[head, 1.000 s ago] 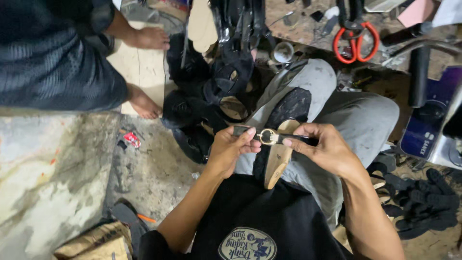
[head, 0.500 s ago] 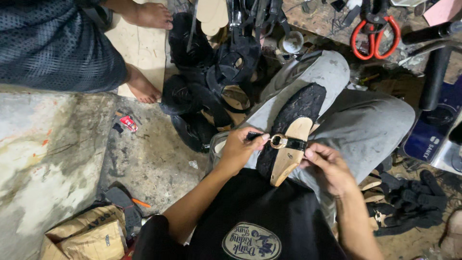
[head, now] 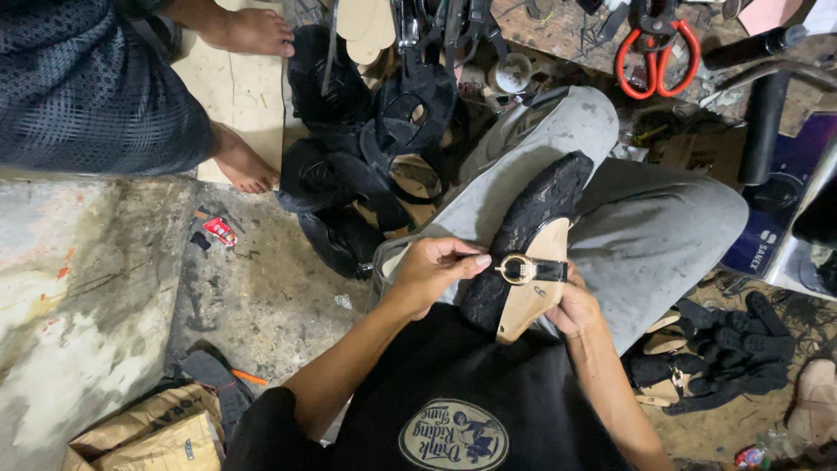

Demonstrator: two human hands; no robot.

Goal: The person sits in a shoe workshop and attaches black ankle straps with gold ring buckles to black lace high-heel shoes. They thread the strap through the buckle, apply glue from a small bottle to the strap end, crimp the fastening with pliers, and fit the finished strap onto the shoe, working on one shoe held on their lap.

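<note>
The person sits with knees raised in grey trousers [head: 663, 218], and a black lace sandal upper on a tan sole [head: 532, 253] lies along the lap, its toe end pointing toward 12 o'clock and its tan heel end toward 6 o'clock. A black strap with a round gold buckle [head: 523, 269] crosses the sandal at its middle. The left hand [head: 433, 272] sits at 9 o'clock of the buckle; its fingers [head: 466, 259] are pressed together, thumb against forefinger, pinching the left end of the strap just beside the buckle. The right hand [head: 574, 305] sits at 4 o'clock of the buckle, mostly under the sandal; its fingers curl around the sole's right edge and support it, with the thumb touching the strap end. At 11 o'clock of the sandal, on the floor, lies a pile of black sandal straps and uppers [head: 375, 157], with several tan insole blanks [head: 366, 22] beyond it at the top of the view. At 1 o'clock, well apart from the hands, a pair of red-handled scissors [head: 656, 54] rests on the floor. At 4 o'clock, near the right knee, lies a heap of black strap pieces [head: 732, 353]. At 10 o'clock, another person's bare foot [head: 240, 161] stands on a pale board [head: 235, 87]. At 7 o'clock, a brown cardboard box [head: 148, 432] sits on the stained concrete floor [head: 96, 288].
</note>
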